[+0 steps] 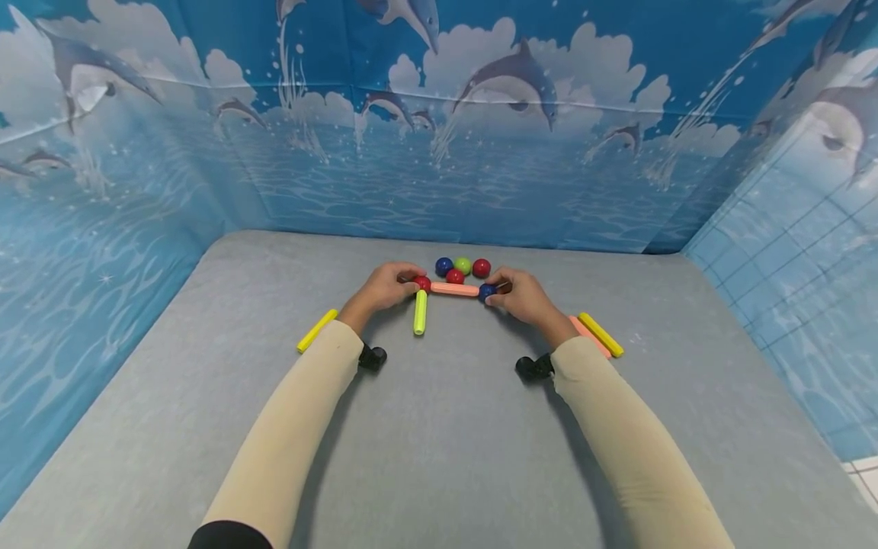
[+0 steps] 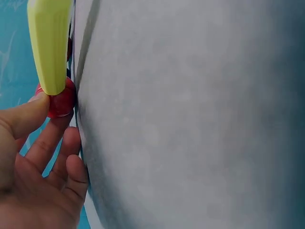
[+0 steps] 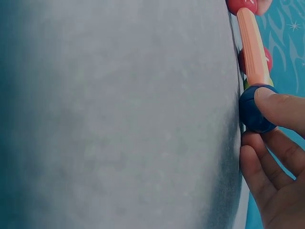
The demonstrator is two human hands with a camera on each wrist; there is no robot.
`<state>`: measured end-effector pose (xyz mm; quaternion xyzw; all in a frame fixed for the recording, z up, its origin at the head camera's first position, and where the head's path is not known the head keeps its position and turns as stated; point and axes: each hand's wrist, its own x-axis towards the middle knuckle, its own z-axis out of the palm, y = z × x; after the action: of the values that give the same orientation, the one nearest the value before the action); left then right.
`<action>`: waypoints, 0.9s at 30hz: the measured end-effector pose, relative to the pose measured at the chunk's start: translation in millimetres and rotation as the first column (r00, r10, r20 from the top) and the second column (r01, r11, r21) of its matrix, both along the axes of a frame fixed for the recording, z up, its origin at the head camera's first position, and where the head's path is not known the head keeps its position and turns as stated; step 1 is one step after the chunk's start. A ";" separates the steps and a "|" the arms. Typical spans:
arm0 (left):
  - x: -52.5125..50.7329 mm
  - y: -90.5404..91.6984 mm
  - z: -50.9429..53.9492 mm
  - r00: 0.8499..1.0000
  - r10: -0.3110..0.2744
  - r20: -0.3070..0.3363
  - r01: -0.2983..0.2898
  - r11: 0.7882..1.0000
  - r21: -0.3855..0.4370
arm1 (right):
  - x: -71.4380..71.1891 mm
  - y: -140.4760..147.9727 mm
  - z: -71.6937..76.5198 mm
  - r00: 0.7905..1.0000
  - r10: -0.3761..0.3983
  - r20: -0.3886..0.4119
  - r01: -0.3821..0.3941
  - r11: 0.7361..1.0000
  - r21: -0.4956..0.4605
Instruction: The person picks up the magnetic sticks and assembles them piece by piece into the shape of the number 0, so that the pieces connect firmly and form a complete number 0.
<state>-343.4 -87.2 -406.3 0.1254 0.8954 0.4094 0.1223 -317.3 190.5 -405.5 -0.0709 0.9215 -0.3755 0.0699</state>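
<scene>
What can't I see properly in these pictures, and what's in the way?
Left wrist view: one end of the lime stick, cut off by the top edge.
Right wrist view: part of the red ball, cut off by the top edge.
Right wrist view: most of the green ball, hidden behind the blue ball and orange stick.
Head view: the blue ball's right side, covered by the right hand.

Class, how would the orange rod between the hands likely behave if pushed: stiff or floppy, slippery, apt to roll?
The orange rod is probably stiff, as it looks straight. Its lengthwise ridges may offer some grip. It seems unlikely to roll freely while its ends meet the red ball in the left hand and the blue ball in the right hand.
</scene>
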 end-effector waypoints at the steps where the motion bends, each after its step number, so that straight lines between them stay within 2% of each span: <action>1: 0.0 -0.2 0.4 1.000 -0.002 0.001 0.002 1.000 0.001 | 0.0 -0.4 0.5 1.000 -0.003 0.002 0.003 1.000 0.004; 15: -2.5 -2.5 0.2 1.000 -0.015 -0.002 0.015 1.000 0.023 | -2.3 -4.6 1.9 1.000 0.006 -0.030 -0.004 0.999 0.054; 19: -5.3 -4.3 -2.8 1.000 -0.019 0.009 0.019 1.000 0.021 | -4.1 -5.9 -0.7 0.999 0.003 -0.032 -0.001 0.998 0.066; 27: -10.4 -6.1 -3.4 0.999 -0.035 -0.003 0.035 0.999 0.036 | -5.3 -8.5 -1.7 0.996 0.014 -0.085 -0.005 0.995 0.098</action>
<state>-353.8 -93.4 -409.7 0.1439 0.8856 0.4232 0.1260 -322.6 182.1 -407.2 -0.0878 0.9404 -0.3265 0.0355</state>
